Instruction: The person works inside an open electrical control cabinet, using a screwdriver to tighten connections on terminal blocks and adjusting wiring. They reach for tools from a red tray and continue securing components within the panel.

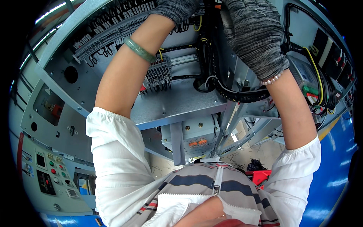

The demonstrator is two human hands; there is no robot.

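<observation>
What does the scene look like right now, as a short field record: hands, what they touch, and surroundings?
setting: open grey electrical cabinet, seen from below
left hand: grey knit glove, raised into the wiring near the terminal strips; fingers out of view
left wrist: green bangle
right hand: grey knit glove, on the black cable bundle
right wrist: bead bracelet
nearby: control panel with coloured buttons at lower left

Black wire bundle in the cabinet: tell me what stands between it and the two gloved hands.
Nothing visible does. The right hand in its grey glove lies against the black wire bundle at the cabinet's middle. The left hand reaches the top edge, where its fingers are cut off from view.
</observation>
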